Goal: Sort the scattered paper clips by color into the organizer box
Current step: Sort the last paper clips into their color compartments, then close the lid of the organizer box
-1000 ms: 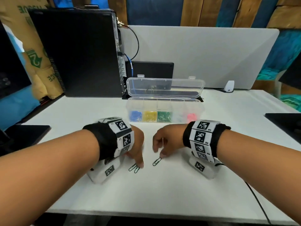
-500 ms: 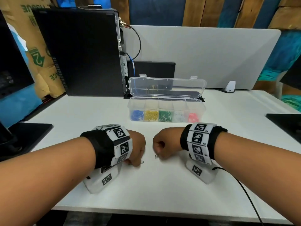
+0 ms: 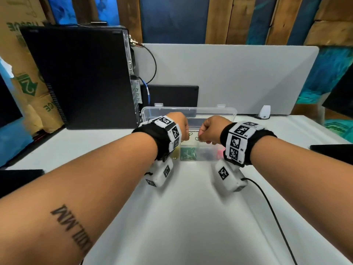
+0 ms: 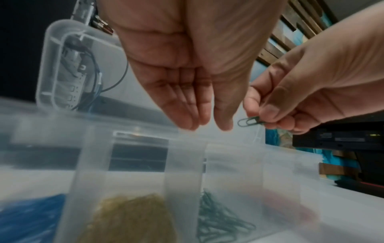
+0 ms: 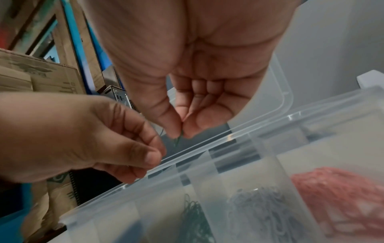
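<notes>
The clear organizer box (image 3: 210, 114) stands open at the back of the white table, with both hands held over it. My right hand (image 3: 200, 135) pinches a dark green paper clip (image 4: 249, 122) between thumb and forefinger, shown edge-on in the right wrist view as a thin green clip (image 5: 178, 140). My left hand (image 3: 186, 132) hovers beside it, thumb pressed to curled forefinger (image 5: 154, 154), and a green clip (image 3: 190, 134) sticks out at its fingertips. Below both lies the green clips' compartment (image 3: 188, 153), with the green clip pile (image 4: 220, 218) inside.
Neighbouring compartments hold blue (image 4: 27, 218), yellow (image 4: 133, 217), grey-white (image 5: 259, 208) and pink (image 5: 343, 194) clips. A black PC tower (image 3: 76, 77) stands back left and a grey divider panel (image 3: 229, 77) behind the box. A black cable (image 3: 267, 207) trails from my right wrist.
Both hands took the green clips off the table near the front, closed on them, then rose and moved forward over the box. The camera view tilted with them.
</notes>
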`<move>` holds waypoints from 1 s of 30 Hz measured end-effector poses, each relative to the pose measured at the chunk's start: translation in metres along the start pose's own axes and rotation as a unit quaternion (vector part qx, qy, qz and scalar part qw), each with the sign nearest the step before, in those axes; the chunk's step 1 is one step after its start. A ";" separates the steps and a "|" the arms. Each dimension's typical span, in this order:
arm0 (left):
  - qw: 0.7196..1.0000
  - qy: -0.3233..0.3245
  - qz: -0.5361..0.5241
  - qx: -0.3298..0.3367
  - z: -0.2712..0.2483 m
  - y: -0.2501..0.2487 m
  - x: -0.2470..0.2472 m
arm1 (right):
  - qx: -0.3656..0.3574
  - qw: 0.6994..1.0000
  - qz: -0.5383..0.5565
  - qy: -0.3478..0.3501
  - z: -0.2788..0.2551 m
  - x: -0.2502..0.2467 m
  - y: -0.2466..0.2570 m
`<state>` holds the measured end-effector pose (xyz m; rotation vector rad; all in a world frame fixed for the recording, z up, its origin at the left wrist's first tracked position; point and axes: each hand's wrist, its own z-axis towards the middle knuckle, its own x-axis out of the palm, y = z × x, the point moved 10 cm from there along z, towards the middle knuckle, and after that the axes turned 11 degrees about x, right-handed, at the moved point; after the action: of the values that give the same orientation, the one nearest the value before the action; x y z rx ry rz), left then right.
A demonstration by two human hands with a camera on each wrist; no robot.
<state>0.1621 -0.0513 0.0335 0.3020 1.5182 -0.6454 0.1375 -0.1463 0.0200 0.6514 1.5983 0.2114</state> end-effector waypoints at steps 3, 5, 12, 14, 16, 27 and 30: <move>1.000 0.007 -0.001 -0.005 0.010 0.004 0.007 | 0.019 1.000 0.011 -0.003 0.009 -0.005 -0.006; 1.000 -0.015 -0.012 -0.013 0.010 0.011 0.007 | 0.021 0.999 0.040 -0.008 0.013 -0.006 -0.007; 0.967 -0.251 0.024 0.041 -0.024 0.019 -0.066 | 0.008 1.000 0.013 0.003 0.019 0.011 0.007; 0.964 -0.259 0.063 0.022 -0.028 0.028 -0.080 | -0.016 0.999 -0.001 -0.043 0.014 0.000 0.012; 0.975 -0.203 0.082 -0.021 -0.023 0.046 -0.075 | -0.067 0.990 0.003 -0.126 0.001 -0.027 0.021; 0.995 -0.095 -0.017 -0.040 -0.048 0.061 -0.024 | -0.011 0.963 -0.243 -0.115 0.002 -0.043 -0.030; 0.998 -0.027 -0.001 -0.057 -0.058 0.066 -0.001 | -0.002 0.972 -0.225 -0.064 -0.008 -0.018 -0.051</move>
<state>0.1515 0.0347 0.0175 0.1951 1.4962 -0.5616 0.1151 -0.1956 0.0115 0.2785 1.5759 -0.1594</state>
